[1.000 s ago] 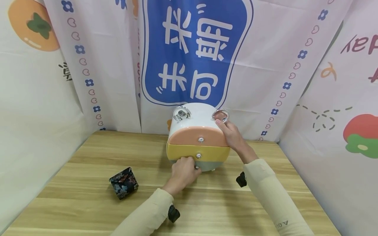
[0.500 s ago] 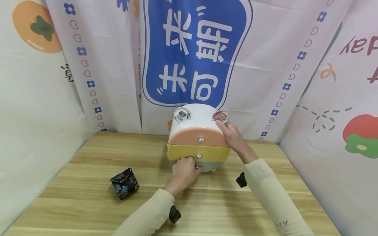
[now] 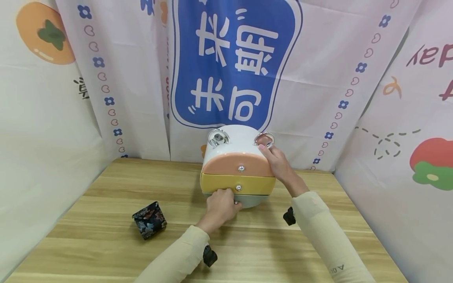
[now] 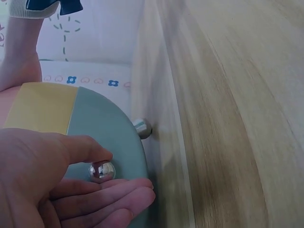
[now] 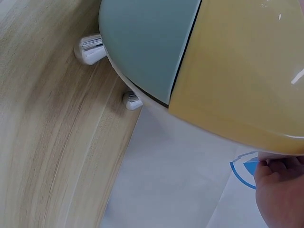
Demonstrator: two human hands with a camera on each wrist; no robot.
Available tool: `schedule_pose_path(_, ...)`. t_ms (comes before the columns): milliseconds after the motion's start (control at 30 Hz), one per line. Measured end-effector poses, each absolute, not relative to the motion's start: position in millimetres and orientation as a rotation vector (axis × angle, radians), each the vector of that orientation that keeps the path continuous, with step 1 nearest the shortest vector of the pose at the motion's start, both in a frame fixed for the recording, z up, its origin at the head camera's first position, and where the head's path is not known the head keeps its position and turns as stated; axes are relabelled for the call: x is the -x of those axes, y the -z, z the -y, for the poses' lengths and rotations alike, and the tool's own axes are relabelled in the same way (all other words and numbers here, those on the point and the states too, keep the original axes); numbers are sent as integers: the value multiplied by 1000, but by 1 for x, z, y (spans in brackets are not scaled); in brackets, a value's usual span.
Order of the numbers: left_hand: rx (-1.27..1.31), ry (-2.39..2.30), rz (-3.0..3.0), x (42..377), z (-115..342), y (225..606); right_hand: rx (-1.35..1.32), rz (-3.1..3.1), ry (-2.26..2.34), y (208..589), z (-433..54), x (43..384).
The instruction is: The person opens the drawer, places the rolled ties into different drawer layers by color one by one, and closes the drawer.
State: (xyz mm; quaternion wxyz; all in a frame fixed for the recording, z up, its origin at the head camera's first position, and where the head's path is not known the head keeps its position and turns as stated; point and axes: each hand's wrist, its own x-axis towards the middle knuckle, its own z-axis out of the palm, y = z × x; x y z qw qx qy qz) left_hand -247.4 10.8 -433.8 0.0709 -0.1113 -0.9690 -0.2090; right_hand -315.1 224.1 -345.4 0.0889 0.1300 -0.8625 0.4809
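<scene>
A round-bodied drawer box (image 3: 231, 139) has a white shell, silver ring-shaped ears and stacked drawers: a pink top drawer (image 3: 219, 165), a yellow middle drawer (image 3: 216, 182) and a grey-green bottom drawer (image 3: 256, 200). My left hand (image 3: 221, 208) pinches the silver knob (image 4: 101, 172) of the bottom drawer, thumb on one side and fingers on the other. That drawer stands slightly out, with a dark seam along the yellow one in the right wrist view. My right hand (image 3: 281, 167) grips the box's right side, its thumb up by the right ear and its fingers partly hidden.
A dark floral folded pouch (image 3: 150, 221) lies on the wooden table (image 3: 106, 243), left of the box. Printed curtains (image 3: 311, 90) hang close behind the box and along both sides. Silver feet (image 5: 90, 49) show under the box.
The grey-green bottom drawer has slid slightly outward, and a seam now shows beneath the yellow drawer. Both hands keep their hold almost in place; the head view has shifted slightly.
</scene>
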Motion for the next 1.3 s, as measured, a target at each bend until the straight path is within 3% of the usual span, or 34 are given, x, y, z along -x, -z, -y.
schedule_pose_path(1300,437,603,2853,233,-10,435,-399,2544,-1445,347,-227,317)
